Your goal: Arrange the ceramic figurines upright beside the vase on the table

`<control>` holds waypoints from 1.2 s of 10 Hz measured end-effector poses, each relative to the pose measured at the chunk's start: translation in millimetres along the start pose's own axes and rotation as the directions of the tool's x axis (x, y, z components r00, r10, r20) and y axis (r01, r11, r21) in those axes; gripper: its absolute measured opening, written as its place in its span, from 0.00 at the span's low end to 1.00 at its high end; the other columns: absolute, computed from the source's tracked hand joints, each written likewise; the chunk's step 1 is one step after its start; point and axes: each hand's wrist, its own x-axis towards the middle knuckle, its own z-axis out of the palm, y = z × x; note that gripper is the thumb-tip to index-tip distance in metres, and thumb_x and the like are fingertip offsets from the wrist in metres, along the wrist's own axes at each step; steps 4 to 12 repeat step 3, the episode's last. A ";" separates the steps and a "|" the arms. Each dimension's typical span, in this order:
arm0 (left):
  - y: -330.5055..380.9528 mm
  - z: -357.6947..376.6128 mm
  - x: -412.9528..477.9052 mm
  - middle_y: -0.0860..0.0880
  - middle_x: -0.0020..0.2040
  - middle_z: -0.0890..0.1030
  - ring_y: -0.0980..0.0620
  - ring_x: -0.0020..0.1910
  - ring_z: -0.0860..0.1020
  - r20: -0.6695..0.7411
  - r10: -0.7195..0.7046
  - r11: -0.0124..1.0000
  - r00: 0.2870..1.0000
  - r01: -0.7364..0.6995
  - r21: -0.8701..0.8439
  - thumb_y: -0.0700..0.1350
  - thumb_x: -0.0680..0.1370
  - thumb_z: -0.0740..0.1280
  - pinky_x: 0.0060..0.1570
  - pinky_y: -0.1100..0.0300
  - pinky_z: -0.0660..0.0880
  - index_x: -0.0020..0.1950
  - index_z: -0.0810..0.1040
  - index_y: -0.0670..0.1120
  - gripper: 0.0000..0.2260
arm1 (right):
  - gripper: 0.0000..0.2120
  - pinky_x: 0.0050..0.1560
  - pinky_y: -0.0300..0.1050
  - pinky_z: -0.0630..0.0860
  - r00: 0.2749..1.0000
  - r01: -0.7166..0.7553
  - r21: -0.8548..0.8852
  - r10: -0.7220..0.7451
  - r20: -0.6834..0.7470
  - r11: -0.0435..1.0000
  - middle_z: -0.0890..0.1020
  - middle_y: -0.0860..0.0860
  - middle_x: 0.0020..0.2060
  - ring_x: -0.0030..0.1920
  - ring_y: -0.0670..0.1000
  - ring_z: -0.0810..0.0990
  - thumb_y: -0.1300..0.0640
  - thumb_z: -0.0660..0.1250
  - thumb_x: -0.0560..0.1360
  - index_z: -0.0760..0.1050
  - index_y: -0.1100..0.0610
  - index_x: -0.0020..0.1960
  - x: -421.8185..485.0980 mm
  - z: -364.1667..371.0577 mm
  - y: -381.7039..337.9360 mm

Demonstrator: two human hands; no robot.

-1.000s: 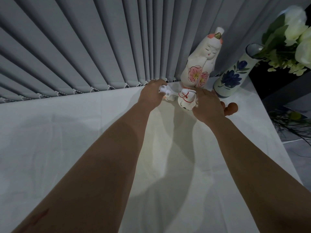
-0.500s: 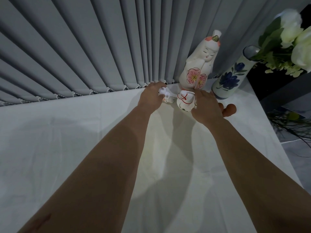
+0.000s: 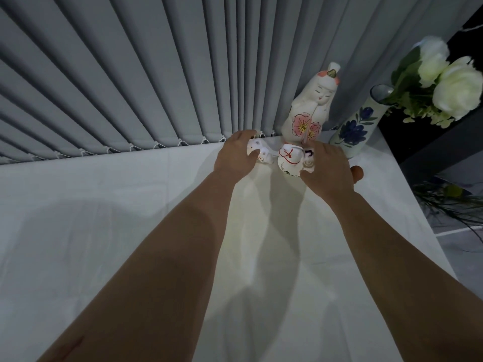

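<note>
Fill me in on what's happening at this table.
A person is setting small ceramic figurines near the blue-flowered vase. The left hand grips a small white figurine; the right hand holds a round one with red lines. A tall doll figurine already stands upright beside the vase.

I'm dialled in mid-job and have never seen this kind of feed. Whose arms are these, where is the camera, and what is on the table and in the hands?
The one camera sits on the person's head, looking forward and down, so the two bare arms are their own. The left hand is closed around a small white figurine. The right hand grips a round white figurine with red lines. Behind them a tall doll figurine stands upright beside the blue-flowered vase holding white flowers. Everything rests on a white tablecloth against grey blinds.
</note>
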 end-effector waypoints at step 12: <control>25.5 -42.7 -60.1 0.44 0.77 0.63 0.45 0.78 0.57 -0.120 0.086 0.947 0.989 -0.043 0.318 0.49 0.84 0.55 0.78 0.50 0.51 0.77 0.60 0.43 0.22 | 0.25 0.72 0.56 0.64 0.996 0.085 0.154 -0.086 -0.001 0.984 0.72 0.58 0.69 0.70 0.60 0.69 0.48 0.61 0.79 0.64 0.58 0.72 -25.6 -60.9 -46.4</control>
